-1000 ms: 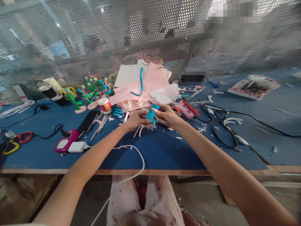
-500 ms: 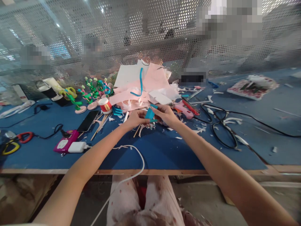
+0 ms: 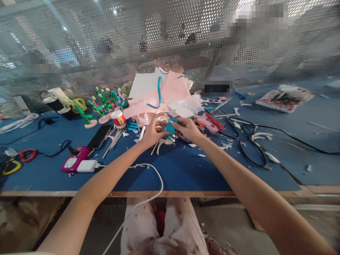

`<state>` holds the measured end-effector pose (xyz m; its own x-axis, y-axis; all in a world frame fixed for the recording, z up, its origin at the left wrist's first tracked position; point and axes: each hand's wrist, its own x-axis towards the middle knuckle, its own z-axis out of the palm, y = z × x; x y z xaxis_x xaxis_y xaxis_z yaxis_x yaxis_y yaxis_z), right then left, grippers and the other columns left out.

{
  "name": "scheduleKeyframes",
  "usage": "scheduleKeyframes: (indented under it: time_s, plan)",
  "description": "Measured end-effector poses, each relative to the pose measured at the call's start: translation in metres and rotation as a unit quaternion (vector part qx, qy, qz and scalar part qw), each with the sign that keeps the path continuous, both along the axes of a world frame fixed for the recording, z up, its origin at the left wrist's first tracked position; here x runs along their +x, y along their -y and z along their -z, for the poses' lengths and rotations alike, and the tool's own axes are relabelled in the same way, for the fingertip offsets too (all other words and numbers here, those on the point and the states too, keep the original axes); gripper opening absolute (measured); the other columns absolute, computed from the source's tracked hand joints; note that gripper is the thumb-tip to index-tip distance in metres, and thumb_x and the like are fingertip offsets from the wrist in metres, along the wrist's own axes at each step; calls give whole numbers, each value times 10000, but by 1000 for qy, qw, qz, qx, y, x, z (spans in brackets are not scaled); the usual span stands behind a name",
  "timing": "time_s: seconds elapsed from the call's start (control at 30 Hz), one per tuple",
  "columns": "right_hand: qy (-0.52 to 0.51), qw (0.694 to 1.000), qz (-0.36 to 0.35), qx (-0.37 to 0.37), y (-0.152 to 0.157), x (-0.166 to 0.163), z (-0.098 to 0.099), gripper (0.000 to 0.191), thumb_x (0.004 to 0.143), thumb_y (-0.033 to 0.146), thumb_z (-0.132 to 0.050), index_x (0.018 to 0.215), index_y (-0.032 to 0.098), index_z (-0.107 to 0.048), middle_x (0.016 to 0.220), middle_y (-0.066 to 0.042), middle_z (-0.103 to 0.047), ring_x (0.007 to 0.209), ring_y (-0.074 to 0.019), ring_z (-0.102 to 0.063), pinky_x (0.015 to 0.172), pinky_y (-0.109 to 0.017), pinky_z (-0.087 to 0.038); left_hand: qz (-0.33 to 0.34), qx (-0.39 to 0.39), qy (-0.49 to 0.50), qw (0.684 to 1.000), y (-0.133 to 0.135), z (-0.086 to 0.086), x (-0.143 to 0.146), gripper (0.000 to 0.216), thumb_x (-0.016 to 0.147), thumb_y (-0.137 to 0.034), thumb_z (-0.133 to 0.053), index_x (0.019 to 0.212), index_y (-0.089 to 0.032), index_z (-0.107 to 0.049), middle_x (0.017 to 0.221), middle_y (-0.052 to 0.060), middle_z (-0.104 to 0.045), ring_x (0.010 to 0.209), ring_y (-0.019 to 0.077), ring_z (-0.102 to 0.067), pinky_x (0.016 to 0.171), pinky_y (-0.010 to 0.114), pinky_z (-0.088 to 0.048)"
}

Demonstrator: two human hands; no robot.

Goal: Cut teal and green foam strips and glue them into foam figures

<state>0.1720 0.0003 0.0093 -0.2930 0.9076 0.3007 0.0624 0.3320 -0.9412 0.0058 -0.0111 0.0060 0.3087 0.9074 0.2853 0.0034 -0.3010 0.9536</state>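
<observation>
A small folded piece of blue paper (image 3: 170, 129) is held up between my two hands, above the scraps in the middle of the table. My left hand (image 3: 153, 132) pinches its left side with thumb and fingers, the index finger raised. On the other side, my right hand (image 3: 188, 128) grips the upper right edge. Beyond the hands lie pink sheets (image 3: 176, 88) and a white sheet (image 3: 145, 85), with a curved blue strip (image 3: 159, 92) on top. Left of my left hand are folded blue pieces (image 3: 132, 125) and a red and white tub (image 3: 118, 119).
Green paper plants (image 3: 103, 102) on round bases stand at the back left. A phone (image 3: 99, 137), a purple power adapter (image 3: 75, 159) and scissors (image 3: 28, 154) lie at left. To the right are a pink glue gun (image 3: 211, 125) and a looped black cable (image 3: 251, 141). A perforated metal screen (image 3: 164, 39) borders the back.
The fingers of my left hand have lifted and shifted on the blue paper, with the index finger now raised. The blue paper has turned slightly. My right hand has barely moved.
</observation>
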Motion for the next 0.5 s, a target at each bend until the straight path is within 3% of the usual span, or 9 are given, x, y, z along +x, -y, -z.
scheduleKeyframes:
  time_s: [0.17,0.3,0.4,0.5]
  plan:
    - [-9,1000,0,4,-2,0,2,415,641,556,-657,629,163,-525,430,61,-464,349,-51,-365,363,-215,-271,25,3,-3,1000,-3,5,0,584,683,-315,-701,1151,-241,-359,845,-17,-577,556,81,-588,561,226,-514]
    - [-20,1000,6,-3,-1,-2,4,429,649,574,-641,612,169,-507,403,63,-452,326,-47,-350,342,-213,-241,3,21,-97,995,-4,10,0,319,829,-478,-484,939,-181,-453,664,-19,-577,504,104,-566,509,222,-461]
    - [-41,999,13,-14,1,-5,5,450,641,603,-630,620,170,-511,397,67,-444,308,-44,-337,325,-213,-221,-22,84,-208,974,-1,9,2,358,893,-471,-333,753,-174,-476,519,-21,-523,483,124,-530,529,243,-429]
    - [-50,998,9,-24,2,-6,5,463,623,617,-636,633,169,-521,405,66,-455,306,-43,-340,320,-210,-221,-80,152,-257,951,2,7,4,343,905,-414,-325,720,-174,-486,595,7,-558,636,158,-568,633,268,-431]
